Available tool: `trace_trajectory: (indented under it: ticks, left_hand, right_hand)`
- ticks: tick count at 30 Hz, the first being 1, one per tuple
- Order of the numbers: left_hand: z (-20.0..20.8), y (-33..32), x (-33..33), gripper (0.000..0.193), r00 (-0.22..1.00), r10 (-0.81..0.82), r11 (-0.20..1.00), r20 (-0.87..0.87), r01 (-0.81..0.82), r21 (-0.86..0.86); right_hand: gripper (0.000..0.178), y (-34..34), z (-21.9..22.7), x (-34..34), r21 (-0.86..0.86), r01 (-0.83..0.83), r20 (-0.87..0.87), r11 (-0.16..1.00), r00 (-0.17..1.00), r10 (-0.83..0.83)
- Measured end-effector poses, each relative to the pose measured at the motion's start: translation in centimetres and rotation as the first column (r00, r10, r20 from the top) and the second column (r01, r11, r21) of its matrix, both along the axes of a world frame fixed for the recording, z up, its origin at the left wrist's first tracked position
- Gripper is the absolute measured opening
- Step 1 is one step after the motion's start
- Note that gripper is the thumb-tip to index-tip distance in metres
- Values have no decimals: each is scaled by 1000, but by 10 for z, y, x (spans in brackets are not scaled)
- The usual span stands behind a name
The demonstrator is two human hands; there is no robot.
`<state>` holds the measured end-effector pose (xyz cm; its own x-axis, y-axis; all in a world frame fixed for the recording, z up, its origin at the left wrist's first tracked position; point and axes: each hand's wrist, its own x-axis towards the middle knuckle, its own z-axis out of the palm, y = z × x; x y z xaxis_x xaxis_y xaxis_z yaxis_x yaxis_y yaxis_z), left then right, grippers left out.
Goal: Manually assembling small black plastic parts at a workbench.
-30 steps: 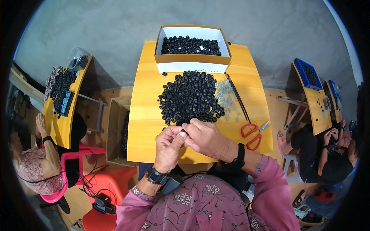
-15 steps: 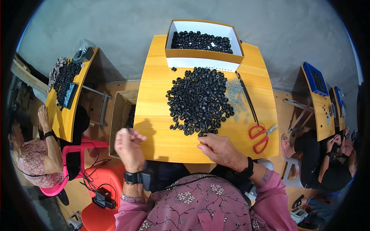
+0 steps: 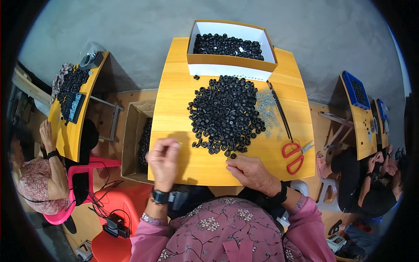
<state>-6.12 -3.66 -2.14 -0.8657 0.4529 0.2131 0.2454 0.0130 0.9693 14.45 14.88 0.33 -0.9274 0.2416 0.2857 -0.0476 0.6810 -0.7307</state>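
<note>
Black pieces point(image 3: 224, 113), small and rounded, lie heaped at the middle of a yellow wooden table point(image 3: 174, 94), between a white-lined box point(image 3: 231, 62) holding more of the same and a worker's two bare hands. At the heap's near edge, the right hand point(image 3: 253, 171) rests low, its fingertips drawn close together at a single black piece point(image 3: 233, 156); whether they grip it or only touch it, one cannot tell. The left hand point(image 3: 164, 160) hangs over the table's near left side, fingers curled, the spread of its grip and anything within it too unclear to tell. The step in hand appears to be singling out one piece, and the next move seems to call for a narrow fingertip pinch that leaves neighboring pieces undisturbed. Right of the heap lie scattered clear bits point(image 3: 268, 112), slim black rods point(image 3: 279, 109) and red-handled scissors point(image 3: 302, 151).
</note>
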Motion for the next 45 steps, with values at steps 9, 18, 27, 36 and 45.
trace_trajectory:
  ticks: [9,18,27,36,45]
  left_hand:
    - [16,48,34,32,814,-288,898,-504,47,-438]
    - [22,27,27,15,837,-21,992,-547,-53,-119]
    - [2,3,34,11,977,78,982,199,-110,154]
    - [-6,-6,28,19,981,-49,998,188,39,56]
    - [3,9,25,20,997,-37,987,-74,25,-159]
  right_hand:
    - [14,1,-4,7,-31,25,-24,999,999,-26]
    - [20,4,-9,8,-123,43,-45,991,998,-49]
    - [21,4,23,-63,234,-22,-26,972,999,29]
    - [7,-9,3,-103,483,-153,69,862,988,137]
    - [9,-2,33,-74,342,-169,199,924,974,105]
